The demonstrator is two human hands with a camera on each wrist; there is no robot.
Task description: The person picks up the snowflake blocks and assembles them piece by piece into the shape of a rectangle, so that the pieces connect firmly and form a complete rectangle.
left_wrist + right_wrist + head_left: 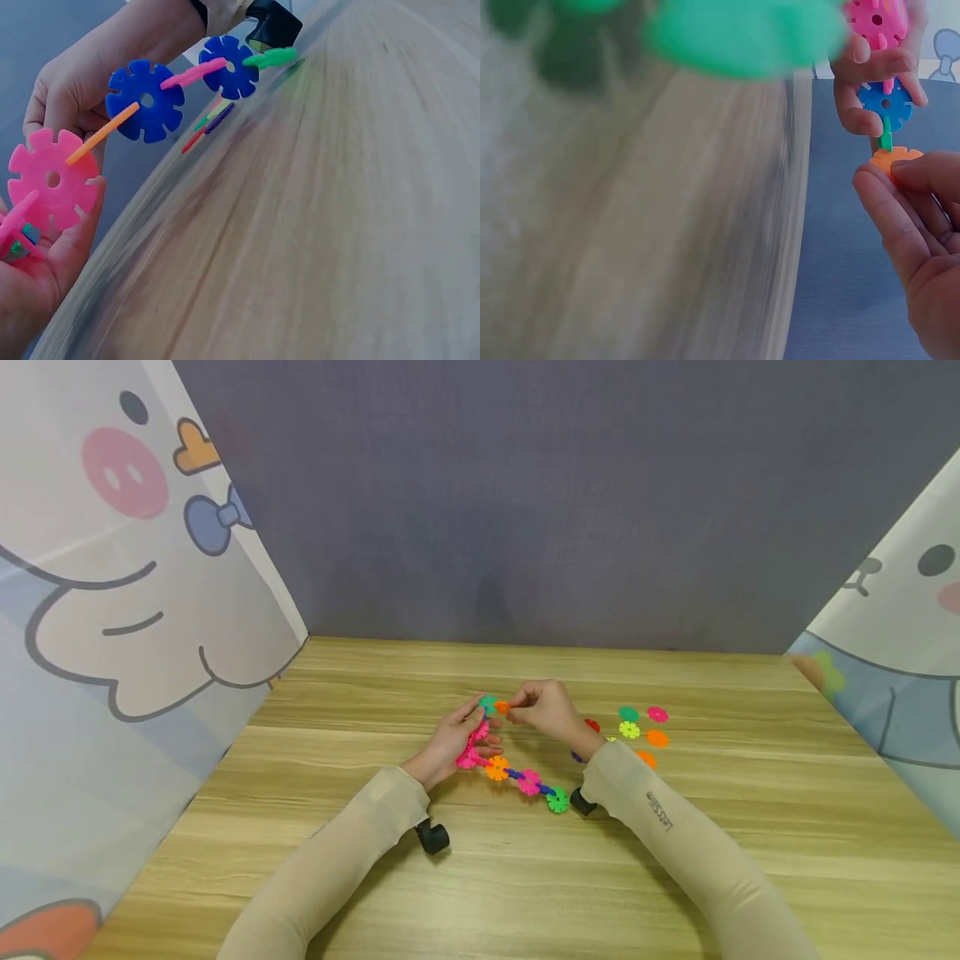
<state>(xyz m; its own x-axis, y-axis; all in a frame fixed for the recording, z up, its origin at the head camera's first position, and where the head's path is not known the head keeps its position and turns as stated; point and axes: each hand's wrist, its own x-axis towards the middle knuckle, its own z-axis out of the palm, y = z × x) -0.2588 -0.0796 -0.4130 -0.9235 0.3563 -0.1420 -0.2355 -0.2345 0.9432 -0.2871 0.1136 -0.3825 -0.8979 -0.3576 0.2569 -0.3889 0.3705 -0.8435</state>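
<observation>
Chain: a string of notched discs is hanging from the left grip and trailing back toward the person.
Left grip: thumb and fingers are pinching the chain close to its teal disc.
Right grip: fingertips are nipping one orange disc, leaving only its thin edge's width between them.
Orange disc: it is sitting between both grips, meeting the teal disc (whether it is slotting in, I cannot tell).
Handling: discs are looking like thin plastic, so probably light, stiff, smooth and slightly slippery; joints are likely being the weak spots.
Best hold: pinching flat faces near the rim, beside the joint, is keeping the facing notch free.
Chain count: past the left grip are running one green, two blue, one pink, one orange; pinks near the palm are overlapping too much to count.
Loose discs: right of the right grip, at least eight are lying on the surface: two orange, two yellow, one teal, pink, red and purple-blue.
</observation>
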